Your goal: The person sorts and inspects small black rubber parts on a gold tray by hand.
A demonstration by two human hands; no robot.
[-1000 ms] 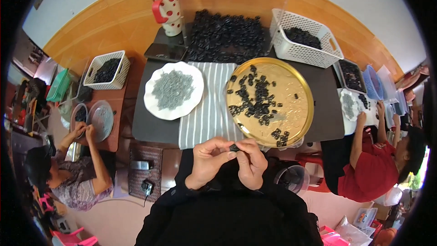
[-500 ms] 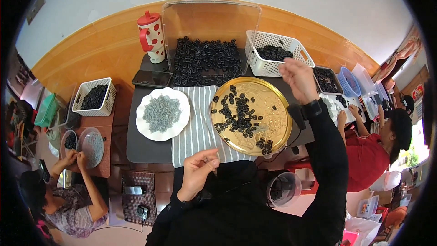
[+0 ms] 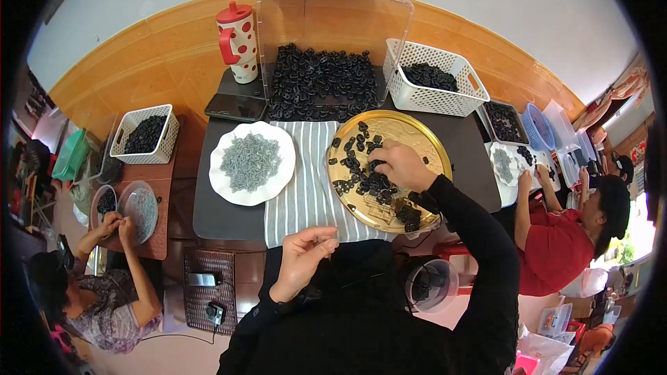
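My right hand (image 3: 406, 166) reaches over the round gold tray (image 3: 439, 149), its bent fingertips down among the small black plastic pieces (image 3: 361, 179) and pinching at one. My left hand (image 3: 303, 262) hovers in front of the striped cloth (image 3: 299, 187), thumb and fingertips pressed together; whatever sits between them is too small to make out. Left of the cloth, a white scalloped plate (image 3: 218, 179) holds a heap of small grey screw-like pieces (image 3: 251, 161). A separate clump of black pieces (image 3: 408, 217) lies at the tray's near right edge.
Behind the tray stands a clear bin (image 3: 406, 42) of black pieces, beside a white basket (image 3: 438, 101) with more. A spotted tumbler (image 3: 240, 45) and a phone (image 3: 236, 107) are at the back left. People work at both sides, one in a red shirt (image 3: 559, 250).
My right hand has come down from beside the white basket to the pieces in the gold tray. My left hand has stayed nearly in place. The view has shifted slightly.
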